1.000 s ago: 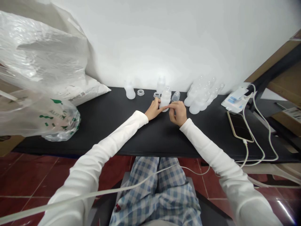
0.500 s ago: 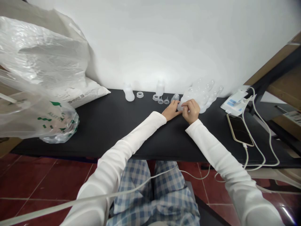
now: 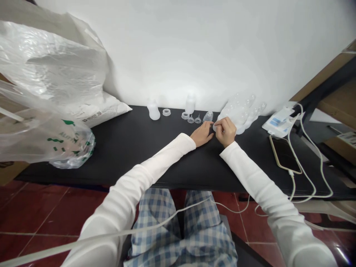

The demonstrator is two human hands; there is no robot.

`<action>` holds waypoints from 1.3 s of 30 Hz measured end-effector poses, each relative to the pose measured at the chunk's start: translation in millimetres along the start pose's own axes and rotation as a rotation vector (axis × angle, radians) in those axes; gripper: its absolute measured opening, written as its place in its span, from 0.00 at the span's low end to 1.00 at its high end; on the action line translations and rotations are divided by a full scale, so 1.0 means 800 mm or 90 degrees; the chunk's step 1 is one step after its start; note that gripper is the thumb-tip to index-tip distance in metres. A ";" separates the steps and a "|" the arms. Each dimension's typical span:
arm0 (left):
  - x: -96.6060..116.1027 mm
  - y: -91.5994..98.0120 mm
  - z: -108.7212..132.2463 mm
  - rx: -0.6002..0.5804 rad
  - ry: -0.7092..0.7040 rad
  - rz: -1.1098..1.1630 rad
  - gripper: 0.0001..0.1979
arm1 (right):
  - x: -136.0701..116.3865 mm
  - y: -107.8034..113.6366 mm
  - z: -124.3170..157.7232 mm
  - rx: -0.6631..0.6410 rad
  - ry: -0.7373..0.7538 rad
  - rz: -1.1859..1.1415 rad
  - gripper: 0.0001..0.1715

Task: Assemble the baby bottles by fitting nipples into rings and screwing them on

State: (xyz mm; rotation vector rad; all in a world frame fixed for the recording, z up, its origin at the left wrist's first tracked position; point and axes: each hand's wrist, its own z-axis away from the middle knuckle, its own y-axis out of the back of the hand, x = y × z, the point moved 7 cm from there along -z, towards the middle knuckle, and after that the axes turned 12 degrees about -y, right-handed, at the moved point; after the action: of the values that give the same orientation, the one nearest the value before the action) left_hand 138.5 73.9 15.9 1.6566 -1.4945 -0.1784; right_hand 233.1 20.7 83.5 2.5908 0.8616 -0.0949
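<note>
- Clear plastic bag [image 3: 47, 81] slumped at the far left, on the black tabletop [image 3: 125, 155]
- Left hand [image 3: 202, 134] relaxed, open, palm down, near small clear teats [image 3: 194, 119]
- Right hand [image 3: 225, 131] pinching a translucent plastic bottle [image 3: 215, 128], mostly hidden, just beside a cluster of bottles [image 3: 236, 114]
- Smartphone [image 3: 284, 155] lying at the right, cable attached

- Two frosted baby bottles [image 3: 153, 111] standing apart along the bench's back edge
- Two screw rings [image 3: 166, 112]
- Two clear silicone teats [image 3: 190, 119]
- One clear dome cap [image 3: 208, 116]
- One phone [image 3: 283, 155]
- Overlapped bottles [image 3: 236, 113], too bunched to count
</note>
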 end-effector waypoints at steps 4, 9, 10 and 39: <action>0.001 0.047 0.041 0.015 0.011 -0.088 0.15 | -0.007 -0.021 0.005 -0.123 -0.030 -0.058 0.14; -0.066 0.132 0.091 0.149 0.184 -0.228 0.21 | -0.024 -0.067 0.026 -0.344 -0.036 -0.058 0.15; -0.081 0.142 0.097 0.169 0.220 -0.242 0.25 | -0.027 -0.075 0.029 -0.371 -0.038 -0.050 0.17; -0.116 0.147 0.108 0.333 0.427 0.247 0.17 | -0.034 -0.134 0.028 -0.387 -0.140 -0.012 0.24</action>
State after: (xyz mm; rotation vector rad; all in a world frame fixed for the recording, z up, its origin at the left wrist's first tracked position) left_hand -27.1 123.2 1.9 1.5357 -1.3416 0.9591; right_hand 149.3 74.5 30.1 1.9629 0.6991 -0.1019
